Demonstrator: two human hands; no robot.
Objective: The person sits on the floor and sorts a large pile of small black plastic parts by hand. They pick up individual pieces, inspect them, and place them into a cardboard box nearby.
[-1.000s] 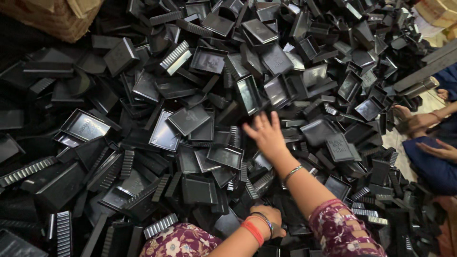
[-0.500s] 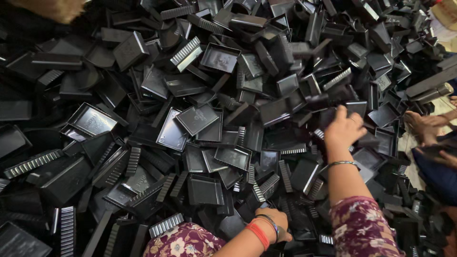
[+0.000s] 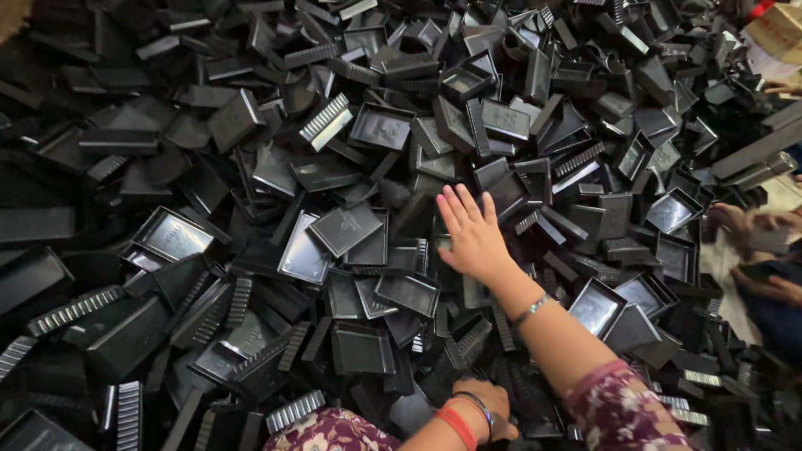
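Swung back left since half a second ago: right hand [image 3: 472, 238], earlier out near the pile's right edge, now flat at the pile's middle. Fingers spread wide, palm down, pressing on black plastic trays [image 3: 408, 292], gripping nothing. Thin metal bangle [image 3: 530, 311] on that wrist, floral sleeve [image 3: 622, 409] at the bottom edge.

Left hand [image 3: 493, 407] low at the bottom edge, unmoved, curled among the black parts; grip not clear, fingers mostly hidden. Red band [image 3: 458, 426] and dark bangle on that wrist.

All around, heap [image 3: 251, 167] of black plastic pieces filling nearly the whole view: shallow square trays lying face up and tilted, and ridged comb-like strips [image 3: 326, 121] mixed in. One tray [image 3: 345, 228] just left of the right hand, face up. Another tray [image 3: 173, 235] nearer the pile's left edge.

At the right edge, another person's hands [image 3: 752, 225], blurred, beside the heap. Cardboard box [image 3: 777, 29] at the top right corner.
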